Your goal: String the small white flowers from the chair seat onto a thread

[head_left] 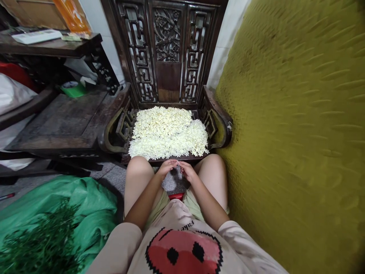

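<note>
My left hand (pixel 168 167) and my right hand (pixel 186 169) meet fingertip to fingertip between my knees, just in front of a carved wooden chair's seat. Both sets of fingers are pinched together. A tiny pale thing seems to sit where the tips meet, too small to name. Right beyond the hands, a broad layer of small white and pale yellow flowers (pixel 165 133) covers most of the seat, with a rounded heap at its right side.
The dark chair (pixel 169 76) has curled armrests on both sides. A yellow textured mat (pixel 293 125) stands along the right. At left are a wooden side table (pixel 57 129), a green tape roll (pixel 73 89) and a green sack (pixel 94 205) with leafy green sprigs (pixel 42 239).
</note>
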{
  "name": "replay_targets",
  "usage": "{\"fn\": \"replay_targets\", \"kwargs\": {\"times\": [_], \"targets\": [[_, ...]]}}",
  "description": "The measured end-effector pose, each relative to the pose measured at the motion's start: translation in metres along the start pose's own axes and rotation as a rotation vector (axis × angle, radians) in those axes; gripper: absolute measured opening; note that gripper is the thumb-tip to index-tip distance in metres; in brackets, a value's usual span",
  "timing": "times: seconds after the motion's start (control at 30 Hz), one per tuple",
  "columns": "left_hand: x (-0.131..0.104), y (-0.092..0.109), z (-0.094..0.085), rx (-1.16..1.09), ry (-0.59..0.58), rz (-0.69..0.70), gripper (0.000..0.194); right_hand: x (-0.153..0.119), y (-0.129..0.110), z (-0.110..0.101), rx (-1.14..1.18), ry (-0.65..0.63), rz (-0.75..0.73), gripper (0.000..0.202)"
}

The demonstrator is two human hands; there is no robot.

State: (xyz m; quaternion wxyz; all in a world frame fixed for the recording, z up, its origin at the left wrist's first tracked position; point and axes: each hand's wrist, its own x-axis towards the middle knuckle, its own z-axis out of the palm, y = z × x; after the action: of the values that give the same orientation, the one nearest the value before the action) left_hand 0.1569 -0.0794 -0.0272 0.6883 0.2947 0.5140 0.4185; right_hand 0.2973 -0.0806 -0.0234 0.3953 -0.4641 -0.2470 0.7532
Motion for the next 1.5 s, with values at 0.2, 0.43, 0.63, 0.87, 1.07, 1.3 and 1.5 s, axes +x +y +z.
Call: {"fn": "replay_targets", "kwargs": {"times": [0.2, 0.43, 0.63, 0.87, 1.07, 1.3, 1.5], "targets": [[0.002, -0.002, 0.0, 0.061, 0.042, 0.089, 0.043, -0.001, 0.0, 0.001, -0.02, 0.058, -0.036, 0.035], [-0.001, 0.0, 0.005, 0.324, 0.187, 0.255, 0.023, -0.002, 0.001, 0.003, -0.173, 0.154, -0.15, 0.034], [-0.005, -0.002, 0.008, 0.473, 0.21, 0.385, 0.015, 0.003, 0.007, 0.0, -0.233, 0.175, -0.185, 0.037], [-0.005, -0.001, 0.011, 0.451, 0.206, 0.332, 0.011, 0.005, 0.01, -0.001, -0.237, 0.197, -0.22, 0.037], [-0.003, -0.002, 0.012, 0.362, 0.198, 0.313, 0.015, 0.004, 0.01, 0.0, -0.181, 0.198, -0.243, 0.031], [-0.005, 0.0, 0.012, 0.375, 0.257, 0.318, 0.013, 0.006, 0.013, -0.002, -0.19, 0.236, -0.22, 0.032], [-0.009, 0.002, 0.014, 0.442, 0.238, 0.334, 0.013, 0.007, 0.016, -0.003, -0.157, 0.239, -0.209, 0.03]]}}
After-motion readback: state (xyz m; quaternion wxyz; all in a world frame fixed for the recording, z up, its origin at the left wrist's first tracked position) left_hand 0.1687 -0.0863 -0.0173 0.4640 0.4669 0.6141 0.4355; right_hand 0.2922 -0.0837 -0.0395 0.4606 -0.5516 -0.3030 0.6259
